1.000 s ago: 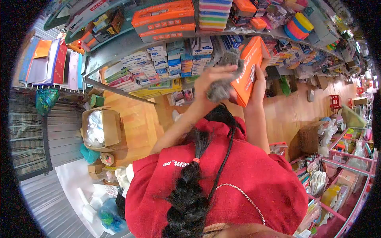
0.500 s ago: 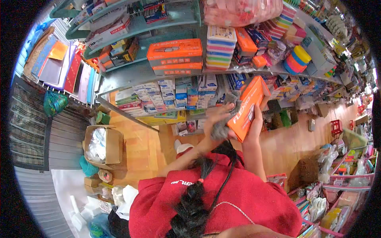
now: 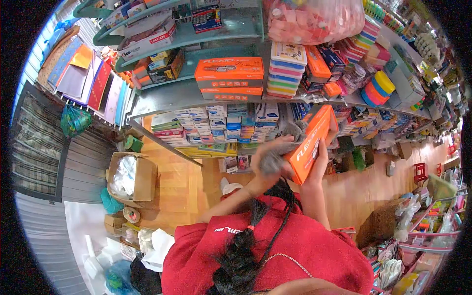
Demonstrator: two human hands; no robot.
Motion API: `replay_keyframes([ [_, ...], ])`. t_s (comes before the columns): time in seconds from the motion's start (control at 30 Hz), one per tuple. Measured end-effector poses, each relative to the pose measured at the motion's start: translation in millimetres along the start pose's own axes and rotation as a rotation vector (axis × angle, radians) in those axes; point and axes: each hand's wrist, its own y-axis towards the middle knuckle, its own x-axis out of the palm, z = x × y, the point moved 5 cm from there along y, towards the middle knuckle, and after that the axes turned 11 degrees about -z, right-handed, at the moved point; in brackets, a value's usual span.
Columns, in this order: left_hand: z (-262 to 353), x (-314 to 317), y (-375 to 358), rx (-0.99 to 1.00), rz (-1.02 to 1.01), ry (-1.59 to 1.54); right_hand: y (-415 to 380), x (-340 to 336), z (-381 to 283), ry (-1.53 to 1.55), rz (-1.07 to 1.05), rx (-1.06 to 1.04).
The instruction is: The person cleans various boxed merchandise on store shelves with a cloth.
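Note:
My right hand (image 3: 318, 164) grips an orange and grey FLEXIO box (image 3: 314, 140) from its right side and underneath. The box is tilted, its long printed face turned up toward me. In my left hand (image 3: 263, 164) is a bunched dark grey cloth (image 3: 275, 161), held against the box's left side. Motion smears that hand and the cloth, and the cloth covers some of the fingers. Beyond the hands, two more orange FLEXIO boxes (image 3: 229, 71) lie stacked on the grey shelf (image 3: 167, 96).
Colourful stacked packs (image 3: 286, 69) and a clear bag of pink items (image 3: 314, 22) sit on the shelf. Many small boxes (image 3: 216, 123) fill the level below. An open carton (image 3: 145, 177) stands on the wooden floor at left. Packed racks (image 3: 432, 216) line the right.
Shelves and floor have shifted slightly right and down in view. The left hand and cloth have moved a little away from the box's upper part. The right hand keeps its grip.

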Motion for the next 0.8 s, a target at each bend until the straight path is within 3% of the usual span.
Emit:
replay_keyframes([
  [0.1,29.5,12.2,4.0,0.417,-0.084,0.364,8.9,-1.5,7.4,0.032,-0.112,0.034],
  [0.23,45.7,-6.9,34.4,0.522,-0.201,0.355,21.2,5.0,21.9,-0.010,-0.116,0.072],
  [0.33,43.8,-40.1,43.7,0.474,-0.187,0.377,14.1,40.7,29.3,-0.053,-0.190,0.080],
  [0.47,43.7,-90.6,37.8,0.421,0.210,0.318,20.4,74.1,46.3,-0.104,-0.132,0.100],
  [0.53,35.3,-121.8,47.6,0.241,0.422,0.602,20.9,96.4,41.4,-0.021,-0.197,0.078],
  [0.6,22.5,-153.5,71.8,-0.110,0.373,0.399,26.6,112.5,36.5,-0.007,-0.301,0.054],
  [0.63,25.2,-161.2,78.8,-0.095,0.356,0.281,29.9,120.2,30.9,-0.086,-0.274,0.006],
  [0.7,28.9,-174.6,91.7,-0.065,0.305,0.044,36.5,144.6,28.2,0.006,-0.479,-0.035],
  [0.73,40.3,-179.2,97.7,0.037,0.176,0.299,40.4,153.7,29.4,0.054,-0.579,-0.060],
  [0.77,50.0,-182.2,101.0,0.143,0.042,0.549,51.7,141.6,32.9,-0.029,-0.329,-0.121],
  [0.8,58.0,-179.6,103.1,0.255,-0.095,0.796,59.8,139.3,40.2,-0.025,-0.286,-0.129],
])
